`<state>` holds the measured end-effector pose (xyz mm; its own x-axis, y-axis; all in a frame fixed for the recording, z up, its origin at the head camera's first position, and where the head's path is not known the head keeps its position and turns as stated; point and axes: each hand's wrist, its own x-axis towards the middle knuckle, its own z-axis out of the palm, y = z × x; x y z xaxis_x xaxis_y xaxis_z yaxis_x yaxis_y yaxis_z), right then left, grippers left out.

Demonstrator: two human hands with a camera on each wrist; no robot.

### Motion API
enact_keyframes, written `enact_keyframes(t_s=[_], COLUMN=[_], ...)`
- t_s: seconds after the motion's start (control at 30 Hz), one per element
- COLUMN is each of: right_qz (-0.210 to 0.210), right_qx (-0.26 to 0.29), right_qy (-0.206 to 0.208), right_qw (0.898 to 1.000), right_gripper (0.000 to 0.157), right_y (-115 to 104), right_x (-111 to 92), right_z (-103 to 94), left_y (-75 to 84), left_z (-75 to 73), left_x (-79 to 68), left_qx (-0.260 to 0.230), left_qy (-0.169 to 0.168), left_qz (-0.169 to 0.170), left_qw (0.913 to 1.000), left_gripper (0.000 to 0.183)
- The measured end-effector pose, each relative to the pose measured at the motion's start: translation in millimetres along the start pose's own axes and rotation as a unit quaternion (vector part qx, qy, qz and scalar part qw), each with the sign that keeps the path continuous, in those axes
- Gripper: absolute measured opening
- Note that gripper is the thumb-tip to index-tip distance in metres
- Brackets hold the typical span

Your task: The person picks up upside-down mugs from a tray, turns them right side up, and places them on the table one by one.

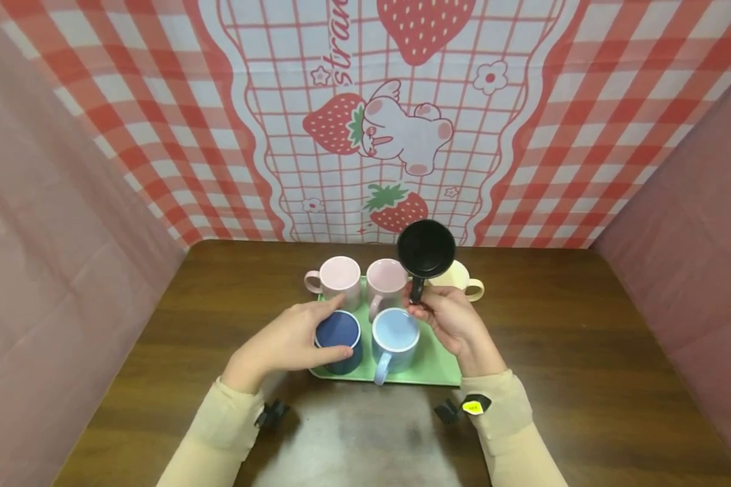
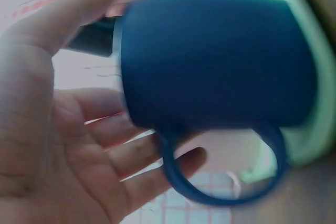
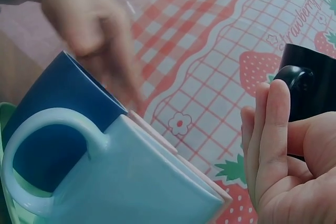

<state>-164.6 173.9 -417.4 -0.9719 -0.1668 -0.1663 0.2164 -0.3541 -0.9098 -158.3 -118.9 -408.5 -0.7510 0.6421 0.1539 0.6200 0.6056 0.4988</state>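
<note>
My right hand [image 1: 453, 321] pinches the handle of a black mug [image 1: 426, 249], raised over the back right of a green tray [image 1: 441, 362]. My left hand [image 1: 289, 338] is spread around the top of a dark blue mug [image 1: 339, 330] at the tray's front left. In the left wrist view its fingers are extended beside that mug [image 2: 215, 61], and firm contact is not plain. A light blue mug [image 1: 396, 331] stands between the hands, handle toward the front. Behind are two pink mugs, the left one [image 1: 341, 274] and the middle one [image 1: 386, 277]. A pale yellow mug [image 1: 453, 276] is partly hidden by the right hand.
The tray lies on a dark brown wooden table [image 1: 585, 365]. A red-and-white strawberry-print cloth [image 1: 396, 122] hangs right behind the table, and plain pinkish cloths [image 1: 55, 257] close off both sides.
</note>
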Motion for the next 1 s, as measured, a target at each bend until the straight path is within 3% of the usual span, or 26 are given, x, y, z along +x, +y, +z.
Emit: enact_keyframes(t_s=[0.13, 0.2, 0.3, 0.43, 0.67, 0.73, 0.8, 0.93, 1.0], right_qz=[0.007, 0.012, 0.015, 0.012, 0.000, -0.002, -0.004, -0.006, -0.007], right_qx=[0.001, -0.002, -0.009, -0.008, -0.001, -0.005, -0.010, -0.018, -0.023], right_qy=[0.008, 0.009, 0.013, 0.016, 0.022, 0.029, 0.032, 0.039, 0.041], right_qw=[1.000, 1.000, 1.000, 1.000, 1.000, 1.000, 0.999, 0.999, 0.999], right_gripper=[0.024, 0.023, 0.021, 0.020, 0.031, 0.032, 0.032, 0.034, 0.035], right_y=[3, 5, 7, 7, 5, 4, 4, 3, 4], right_x=[2, 3, 3, 3, 2, 1, 1, 1, 1], right_z=[2.2, 2.9, 3.8, 4.2, 5.8, 6.5, 6.9, 6.9, 6.4], left_y=[19.5, 31.7, 49.2, 65.3, 80.9, 84.9, 89.0, 95.7, 98.0], left_z=[-6.3, -5.9, -1.5, 7.0, 19.0, 21.7, 24.3, 29.0, 30.8], left_x=[16.9, 28.6, 45.2, 62.2, 78.3, 80.2, 81.4, 83.8, 84.7], left_qx=[-0.024, -0.063, -0.149, -0.219, -0.252, -0.271, -0.302, -0.381, -0.403], left_qy=[0.096, 0.140, 0.169, 0.163, 0.144, 0.143, 0.142, 0.136, 0.136], left_qz=[0.002, -0.004, -0.025, -0.051, -0.062, -0.063, -0.066, -0.078, -0.080], left_qw=[0.9951, 0.9881, 0.9741, 0.9605, 0.9549, 0.9496, 0.9404, 0.9111, 0.9017], left_gripper=[0.067, 0.051, 0.031, 0.026, 0.022, 0.020, 0.019, 0.020, 0.021])
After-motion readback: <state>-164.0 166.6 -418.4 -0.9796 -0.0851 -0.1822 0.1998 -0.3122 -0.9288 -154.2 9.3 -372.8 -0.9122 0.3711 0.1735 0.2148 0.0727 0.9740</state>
